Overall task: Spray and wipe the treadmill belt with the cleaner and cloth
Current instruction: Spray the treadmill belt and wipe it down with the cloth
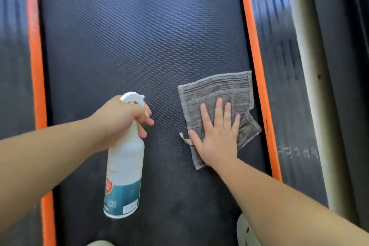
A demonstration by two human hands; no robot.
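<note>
The dark textured treadmill belt fills the middle of the head view. My left hand grips the neck of a white spray bottle with a teal label, held above the belt with its nozzle pointing forward. My right hand lies flat with spread fingers on a grey striped cloth, pressing it on the belt's right side near the orange edge. A small tag sticks out of the cloth by my thumb.
Orange strips run along both sides of the belt, with dark side rails outside them. A pale shoe shows at the bottom right, and another shoe tip at the bottom edge.
</note>
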